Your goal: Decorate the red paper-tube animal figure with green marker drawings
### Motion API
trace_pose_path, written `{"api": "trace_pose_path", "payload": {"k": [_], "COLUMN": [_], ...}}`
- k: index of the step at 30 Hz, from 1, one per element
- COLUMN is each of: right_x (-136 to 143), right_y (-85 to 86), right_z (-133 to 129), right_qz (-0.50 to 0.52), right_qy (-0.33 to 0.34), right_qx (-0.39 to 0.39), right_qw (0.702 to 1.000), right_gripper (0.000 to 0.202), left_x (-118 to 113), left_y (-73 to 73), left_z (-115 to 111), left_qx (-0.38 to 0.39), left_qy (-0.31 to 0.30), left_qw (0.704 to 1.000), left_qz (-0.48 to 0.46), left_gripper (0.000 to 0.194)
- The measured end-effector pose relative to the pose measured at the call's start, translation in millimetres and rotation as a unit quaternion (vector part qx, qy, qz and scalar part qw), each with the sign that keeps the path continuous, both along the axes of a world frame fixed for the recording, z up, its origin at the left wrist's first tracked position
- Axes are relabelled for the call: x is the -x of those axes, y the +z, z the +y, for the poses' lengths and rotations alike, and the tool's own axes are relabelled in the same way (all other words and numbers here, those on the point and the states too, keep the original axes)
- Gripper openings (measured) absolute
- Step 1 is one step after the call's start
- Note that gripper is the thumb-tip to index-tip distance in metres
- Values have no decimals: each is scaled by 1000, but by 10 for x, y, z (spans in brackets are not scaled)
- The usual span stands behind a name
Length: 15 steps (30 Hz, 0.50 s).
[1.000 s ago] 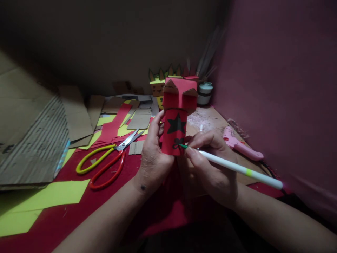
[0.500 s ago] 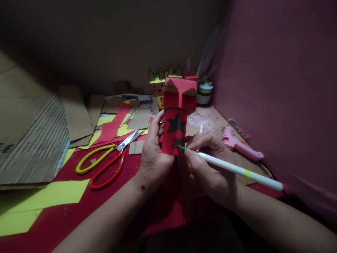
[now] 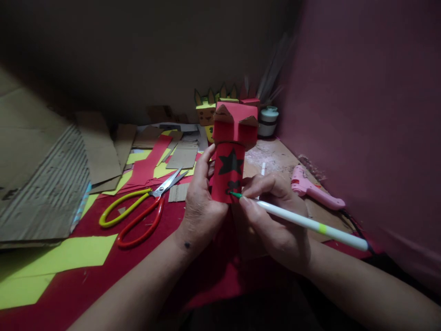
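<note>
My left hand is wrapped round the body of a red paper figure, held upright in front of me. The figure has a boxy head with cardboard ears above a red tube. A dark star is drawn on the tube, with a smaller dark shape below it. Between the thumb and fingers of my right hand is a white marker pen with a green tip. That tip touches, or nearly touches, the tube low down, at the small dark shape.
Yellow- and red-handled scissors lie open to the left. A pink glue gun rests at right. Cardboard pieces and yellow paper cover the left side. A yellow figure and a pale green pot stand behind.
The marker tip has shifted slightly down and left on the tube, and my right hand has moved a little with it. A bit more dark drawing shows there. My left hand stays put.
</note>
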State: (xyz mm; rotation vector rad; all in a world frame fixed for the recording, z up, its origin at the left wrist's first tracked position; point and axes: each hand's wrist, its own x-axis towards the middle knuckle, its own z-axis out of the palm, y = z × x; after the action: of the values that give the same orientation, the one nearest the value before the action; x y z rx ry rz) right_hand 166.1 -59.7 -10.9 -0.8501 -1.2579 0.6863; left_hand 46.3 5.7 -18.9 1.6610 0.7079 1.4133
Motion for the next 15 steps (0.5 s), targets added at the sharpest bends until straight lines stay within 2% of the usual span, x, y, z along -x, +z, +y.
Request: {"api": "trace_pose_path", "payload": {"k": [15], "right_x": [27], "right_y": [10], "right_z": [-9], "right_qz": [31], "right_qy": [20], "right_qx": [17], "right_qw": [999], "right_gripper": [14], "left_x": [-4], "left_y": [-10], "left_z": [-4], "left_qx": [19], "left_qy": [3], "left_qw": [1000], "left_qz": [-3], "left_gripper": [83]}}
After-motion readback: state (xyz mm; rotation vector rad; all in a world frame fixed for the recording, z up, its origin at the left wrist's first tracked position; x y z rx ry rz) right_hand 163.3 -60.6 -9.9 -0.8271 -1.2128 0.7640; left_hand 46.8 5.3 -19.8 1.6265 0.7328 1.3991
